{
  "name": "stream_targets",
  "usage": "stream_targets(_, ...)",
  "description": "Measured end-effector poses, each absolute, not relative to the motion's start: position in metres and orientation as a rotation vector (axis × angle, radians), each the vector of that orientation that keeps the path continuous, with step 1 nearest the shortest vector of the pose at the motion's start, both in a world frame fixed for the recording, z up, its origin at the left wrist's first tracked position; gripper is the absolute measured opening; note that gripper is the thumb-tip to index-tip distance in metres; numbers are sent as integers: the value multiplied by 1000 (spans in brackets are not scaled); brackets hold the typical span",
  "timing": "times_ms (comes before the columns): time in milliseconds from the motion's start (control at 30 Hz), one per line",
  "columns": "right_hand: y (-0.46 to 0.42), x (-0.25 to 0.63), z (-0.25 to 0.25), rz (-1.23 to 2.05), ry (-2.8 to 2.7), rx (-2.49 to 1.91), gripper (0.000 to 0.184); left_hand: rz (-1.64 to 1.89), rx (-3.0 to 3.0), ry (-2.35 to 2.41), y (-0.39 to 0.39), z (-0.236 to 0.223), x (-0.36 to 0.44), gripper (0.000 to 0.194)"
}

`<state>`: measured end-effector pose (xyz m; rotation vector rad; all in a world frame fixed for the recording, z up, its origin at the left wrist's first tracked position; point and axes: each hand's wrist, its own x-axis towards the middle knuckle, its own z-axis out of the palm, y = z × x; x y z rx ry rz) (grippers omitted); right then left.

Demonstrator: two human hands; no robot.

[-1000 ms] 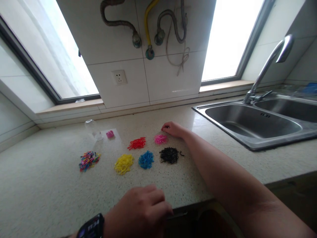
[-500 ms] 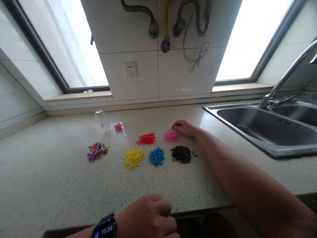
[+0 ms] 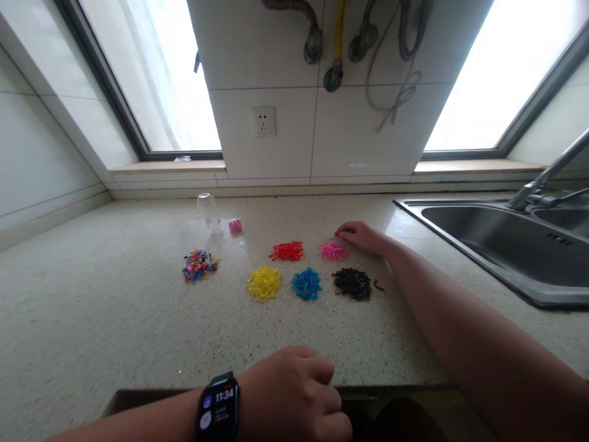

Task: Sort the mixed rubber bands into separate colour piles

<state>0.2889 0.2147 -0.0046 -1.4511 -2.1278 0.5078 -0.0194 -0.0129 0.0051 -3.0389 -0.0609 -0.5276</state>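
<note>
My right hand (image 3: 363, 238) rests on the counter just behind the pile of pink rubber bands (image 3: 333, 250). Its fingers are bent and drawn together; whatever they hold, if anything, is hidden. In front of that wrist lies a pile of black rubber bands (image 3: 352, 283), with one loose black band (image 3: 378, 285) beside it. My left hand (image 3: 294, 393), wearing a black watch (image 3: 219, 408), is curled into a loose fist at the counter's front edge, and nothing shows in it. Between the hands are piles of red bands (image 3: 287, 251), yellow bands (image 3: 264, 283) and blue bands (image 3: 307, 284).
A mixed-colour pile of bands (image 3: 199, 266) lies to the left. Behind it stand a clear bottle (image 3: 210, 215) and a small pink object (image 3: 235, 226). A steel sink (image 3: 488, 245) with a faucet (image 3: 538, 190) is at the right; a tiled wall with a socket (image 3: 264, 121) rises behind.
The view has shifted, so everything sits further right in the picture. My right hand stays behind the pink pile with its fingers bent, and my left hand remains curled at the edge.
</note>
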Motion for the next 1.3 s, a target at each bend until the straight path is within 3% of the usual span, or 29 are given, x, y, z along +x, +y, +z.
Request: stream_targets(1300, 207, 284, 3, 493, -2165, -1492, 24, -531, -3007, -57, -14, 2, -21, 20)
